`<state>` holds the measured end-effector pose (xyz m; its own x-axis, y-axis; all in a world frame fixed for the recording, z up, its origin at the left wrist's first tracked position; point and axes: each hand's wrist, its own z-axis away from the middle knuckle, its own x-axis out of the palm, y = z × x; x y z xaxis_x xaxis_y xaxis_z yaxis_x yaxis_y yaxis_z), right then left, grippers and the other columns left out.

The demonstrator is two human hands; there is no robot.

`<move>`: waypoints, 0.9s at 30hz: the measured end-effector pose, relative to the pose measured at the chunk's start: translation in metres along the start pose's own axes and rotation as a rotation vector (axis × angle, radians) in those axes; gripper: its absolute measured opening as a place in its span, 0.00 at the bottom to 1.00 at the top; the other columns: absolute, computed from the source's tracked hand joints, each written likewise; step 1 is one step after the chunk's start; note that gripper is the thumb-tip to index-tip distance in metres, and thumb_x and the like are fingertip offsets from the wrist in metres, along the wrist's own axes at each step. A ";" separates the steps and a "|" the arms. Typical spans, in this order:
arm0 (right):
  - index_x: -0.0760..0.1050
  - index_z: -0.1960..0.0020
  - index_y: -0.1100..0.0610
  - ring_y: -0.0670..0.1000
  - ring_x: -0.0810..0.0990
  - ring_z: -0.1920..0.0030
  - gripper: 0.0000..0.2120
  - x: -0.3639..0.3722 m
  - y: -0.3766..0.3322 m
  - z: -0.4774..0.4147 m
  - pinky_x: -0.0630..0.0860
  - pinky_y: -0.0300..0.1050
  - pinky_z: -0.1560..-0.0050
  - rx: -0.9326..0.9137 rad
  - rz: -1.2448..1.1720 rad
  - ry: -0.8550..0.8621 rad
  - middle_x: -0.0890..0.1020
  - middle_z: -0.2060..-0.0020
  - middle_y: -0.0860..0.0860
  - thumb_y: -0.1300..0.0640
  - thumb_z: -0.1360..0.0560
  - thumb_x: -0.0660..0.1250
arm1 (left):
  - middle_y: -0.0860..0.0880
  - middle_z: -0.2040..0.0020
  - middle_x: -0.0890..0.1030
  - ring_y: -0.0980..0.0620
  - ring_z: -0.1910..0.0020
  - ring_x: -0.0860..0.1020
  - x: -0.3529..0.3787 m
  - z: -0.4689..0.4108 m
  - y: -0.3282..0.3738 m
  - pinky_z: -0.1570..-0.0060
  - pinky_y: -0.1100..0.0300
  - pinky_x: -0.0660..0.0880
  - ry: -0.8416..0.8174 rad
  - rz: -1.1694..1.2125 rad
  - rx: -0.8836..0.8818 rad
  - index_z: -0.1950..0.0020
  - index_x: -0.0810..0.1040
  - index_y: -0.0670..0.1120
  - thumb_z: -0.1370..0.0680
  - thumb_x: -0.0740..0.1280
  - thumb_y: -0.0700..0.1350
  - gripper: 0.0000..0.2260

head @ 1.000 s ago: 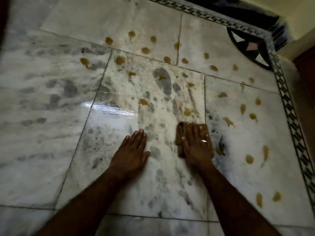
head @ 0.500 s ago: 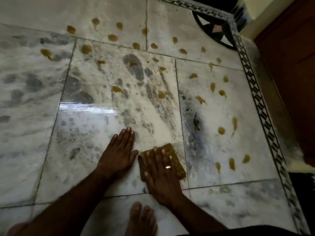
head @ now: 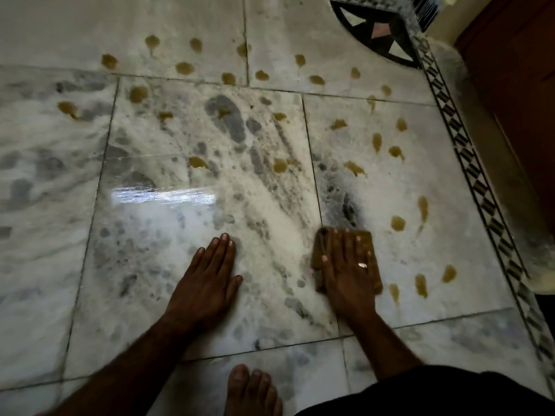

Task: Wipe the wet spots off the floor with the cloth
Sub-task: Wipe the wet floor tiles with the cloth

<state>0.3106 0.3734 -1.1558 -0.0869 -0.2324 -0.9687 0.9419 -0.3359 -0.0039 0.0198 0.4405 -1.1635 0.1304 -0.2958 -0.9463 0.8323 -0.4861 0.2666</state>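
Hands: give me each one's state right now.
Left hand: open, flat on the marble floor, holding nothing.
Right hand: open, straight fingers pressing the brown cloth to the floor.

cloth: on floor, under right hand.
left hand: on floor, left of cloth.
wet spots: behind and right of cloth (3 beside the wrist).
foot: nearest, between the forearms.

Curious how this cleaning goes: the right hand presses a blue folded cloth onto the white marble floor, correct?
Not quite: the head view shows the folded cloth is brown, not blue. The right hand does press it onto the white marble floor.
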 end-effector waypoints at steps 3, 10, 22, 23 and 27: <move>0.55 0.19 0.58 0.62 0.57 0.20 0.28 0.015 -0.010 0.050 0.59 0.64 0.22 0.065 -0.034 0.113 0.57 0.19 0.59 0.49 0.16 0.49 | 0.38 0.21 0.62 0.39 0.23 0.63 0.001 -0.001 0.006 0.25 0.48 0.54 -0.009 0.005 -0.019 0.22 0.63 0.37 0.17 0.38 0.59 0.35; 0.55 0.18 0.51 0.59 0.54 0.18 0.30 0.030 -0.045 0.074 0.60 0.65 0.24 -0.208 -0.091 0.082 0.57 0.18 0.55 0.46 0.18 0.54 | 0.36 0.21 0.60 0.39 0.21 0.60 0.014 -0.017 0.025 0.24 0.46 0.54 0.036 -0.013 -0.040 0.22 0.61 0.35 0.16 0.44 0.59 0.33; 0.51 0.17 0.48 0.56 0.51 0.18 0.29 -0.004 -0.016 -0.066 0.50 0.61 0.21 -0.060 -0.067 0.163 0.55 0.18 0.52 0.45 0.17 0.48 | 0.35 0.22 0.63 0.36 0.23 0.63 0.009 -0.108 0.072 0.25 0.41 0.61 0.074 -0.044 0.120 0.23 0.63 0.34 0.18 0.51 0.55 0.31; 0.50 0.17 0.49 0.56 0.51 0.18 0.29 -0.005 -0.006 -0.066 0.49 0.62 0.20 -0.023 -0.065 0.157 0.55 0.18 0.53 0.45 0.16 0.47 | 0.35 0.22 0.62 0.36 0.23 0.63 0.009 -0.113 0.073 0.25 0.41 0.61 0.074 -0.051 0.134 0.23 0.63 0.34 0.18 0.51 0.55 0.31; 0.46 0.17 0.51 0.57 0.50 0.18 0.28 0.004 0.039 -0.032 0.45 0.59 0.19 0.190 -0.028 0.153 0.52 0.17 0.55 0.46 0.16 0.43 | 0.36 0.20 0.59 0.38 0.21 0.59 0.010 -0.121 0.073 0.23 0.43 0.58 0.065 -0.056 0.168 0.21 0.60 0.35 0.18 0.49 0.56 0.32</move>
<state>0.3574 0.3889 -1.1676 -0.0483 -0.0841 -0.9953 0.8603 -0.5097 0.0013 0.1468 0.5012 -1.1756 0.1255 -0.2130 -0.9690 0.7385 -0.6321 0.2346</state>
